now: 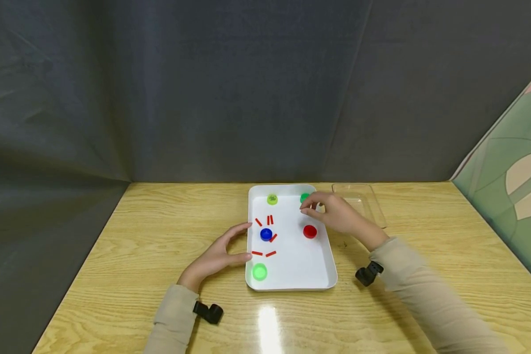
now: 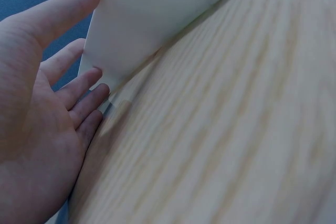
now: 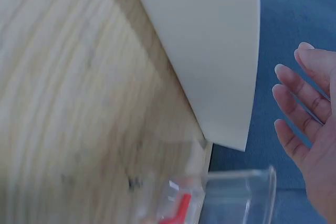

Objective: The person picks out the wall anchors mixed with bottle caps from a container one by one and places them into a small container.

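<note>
A white tray [image 1: 292, 273] stands on the table, with my left hand [image 1: 214, 258] at its left side. The left thumb and fingers are spread apart, their tips against the tray wall [image 2: 131, 19]. Inside lie several short red sticks [image 1: 270, 254], around a blue cap [image 1: 266, 234]. A light green cap [image 1: 259, 272], a yellow-green cap [image 1: 272, 199] and a red cap [image 1: 309, 231] sit apart. My right hand [image 1: 329, 209] hovers by the far right corner, partly covering a green cap [image 1: 305, 197]. Its fingers [image 3: 296, 90] are loosely bent, and nothing shows between them.
A clear plastic box [image 1: 371, 206] stands right of the tray, under my right forearm; something red [image 3: 181, 211] shows in it in the right wrist view. A dark curtain [image 1: 248, 98] hangs behind the wooden table [image 1: 137, 236]. A patterned panel [image 1: 513, 172] borders the right side.
</note>
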The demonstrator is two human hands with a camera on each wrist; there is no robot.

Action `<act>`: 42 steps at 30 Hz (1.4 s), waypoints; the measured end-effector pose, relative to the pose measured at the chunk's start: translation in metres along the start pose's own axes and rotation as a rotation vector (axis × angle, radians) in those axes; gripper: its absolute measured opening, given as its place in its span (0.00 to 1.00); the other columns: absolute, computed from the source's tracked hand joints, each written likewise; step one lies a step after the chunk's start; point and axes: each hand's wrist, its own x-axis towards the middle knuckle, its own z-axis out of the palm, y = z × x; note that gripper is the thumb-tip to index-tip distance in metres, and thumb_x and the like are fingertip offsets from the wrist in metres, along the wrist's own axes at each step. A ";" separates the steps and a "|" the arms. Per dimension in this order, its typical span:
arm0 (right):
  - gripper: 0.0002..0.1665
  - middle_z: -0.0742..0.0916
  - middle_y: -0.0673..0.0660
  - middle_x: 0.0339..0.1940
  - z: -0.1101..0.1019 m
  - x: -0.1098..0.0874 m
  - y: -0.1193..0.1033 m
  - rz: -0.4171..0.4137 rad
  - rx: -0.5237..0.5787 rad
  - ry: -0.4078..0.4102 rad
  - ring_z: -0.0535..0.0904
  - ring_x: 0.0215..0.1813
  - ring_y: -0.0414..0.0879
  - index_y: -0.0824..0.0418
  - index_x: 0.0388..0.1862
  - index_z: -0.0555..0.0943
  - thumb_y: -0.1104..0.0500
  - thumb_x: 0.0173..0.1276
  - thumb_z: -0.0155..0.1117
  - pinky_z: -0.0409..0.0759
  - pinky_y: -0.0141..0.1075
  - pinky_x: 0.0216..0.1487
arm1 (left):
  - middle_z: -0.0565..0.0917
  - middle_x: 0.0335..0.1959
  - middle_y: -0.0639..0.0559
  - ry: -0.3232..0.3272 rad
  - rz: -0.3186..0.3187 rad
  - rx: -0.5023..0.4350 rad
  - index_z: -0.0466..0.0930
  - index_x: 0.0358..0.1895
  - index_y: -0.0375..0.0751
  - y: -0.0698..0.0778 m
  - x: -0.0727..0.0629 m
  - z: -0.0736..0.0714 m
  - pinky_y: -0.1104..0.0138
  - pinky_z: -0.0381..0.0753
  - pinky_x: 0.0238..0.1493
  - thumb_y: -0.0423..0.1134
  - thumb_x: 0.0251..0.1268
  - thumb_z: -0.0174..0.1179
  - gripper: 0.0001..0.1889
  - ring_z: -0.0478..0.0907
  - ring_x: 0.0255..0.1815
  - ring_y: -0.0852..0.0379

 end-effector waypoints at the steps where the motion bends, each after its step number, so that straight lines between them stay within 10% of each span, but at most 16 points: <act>1: 0.04 0.85 0.45 0.35 0.002 0.001 -0.001 -0.001 0.008 -0.007 0.78 0.39 0.43 0.57 0.40 0.86 0.62 0.66 0.70 0.78 0.49 0.44 | 0.60 0.76 0.53 0.000 0.000 -0.001 0.62 0.75 0.61 0.000 0.000 0.000 0.44 0.47 0.75 0.41 0.59 0.72 0.41 0.51 0.77 0.49; 42: 0.04 0.84 0.46 0.33 0.057 0.016 -0.010 -0.102 0.020 -0.267 0.76 0.37 0.40 0.58 0.37 0.86 0.62 0.64 0.72 0.77 0.32 0.39 | 0.60 0.76 0.52 -0.004 0.021 -0.009 0.63 0.75 0.56 0.001 0.000 0.001 0.46 0.48 0.75 0.39 0.60 0.71 0.40 0.50 0.78 0.50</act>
